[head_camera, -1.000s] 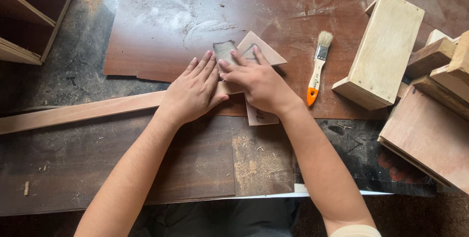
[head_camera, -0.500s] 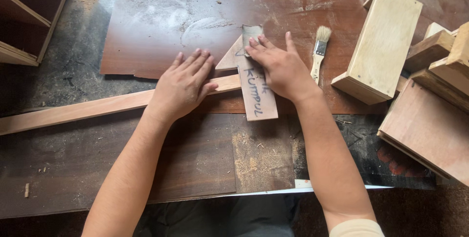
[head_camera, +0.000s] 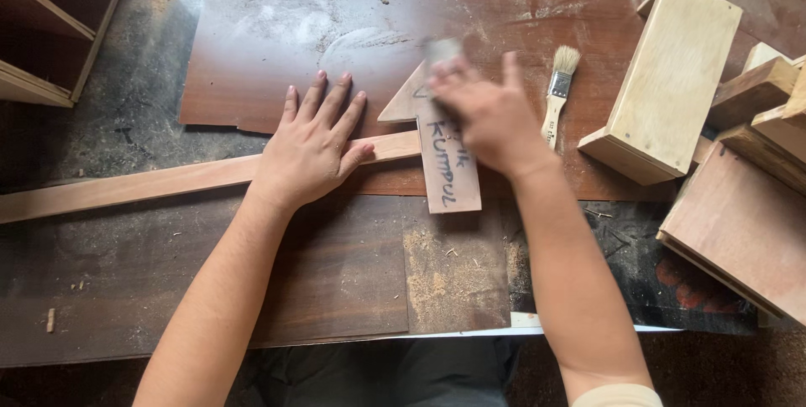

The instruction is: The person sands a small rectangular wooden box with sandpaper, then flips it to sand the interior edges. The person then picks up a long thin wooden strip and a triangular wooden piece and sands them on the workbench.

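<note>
An arrow-shaped wooden sign [head_camera: 451, 179] with handwriting on it lies across the end of a long pale wooden strip [head_camera: 151, 185]. My left hand [head_camera: 315, 151] rests flat on the strip just left of the sign, fingers spread, pressing it down. My right hand [head_camera: 487, 109] is blurred with motion over the upper part of the sign. Its fingers press a small grey sanding sheet [head_camera: 442, 49] against the wood. The arrow's left tip [head_camera: 395, 109] shows between my hands.
A dusty brown board [head_camera: 277, 46] lies under the work. A paintbrush [head_camera: 557, 88] with an orange handle lies just right of my right hand. Pale wooden boxes [head_camera: 672, 71] and panels [head_camera: 739, 222] crowd the right side. A shelf unit [head_camera: 50, 29] stands at the top left.
My right hand has slid with the grey sheet from the sign's middle up toward the arrow's head. My left hand has shifted left along the strip and stays flat.
</note>
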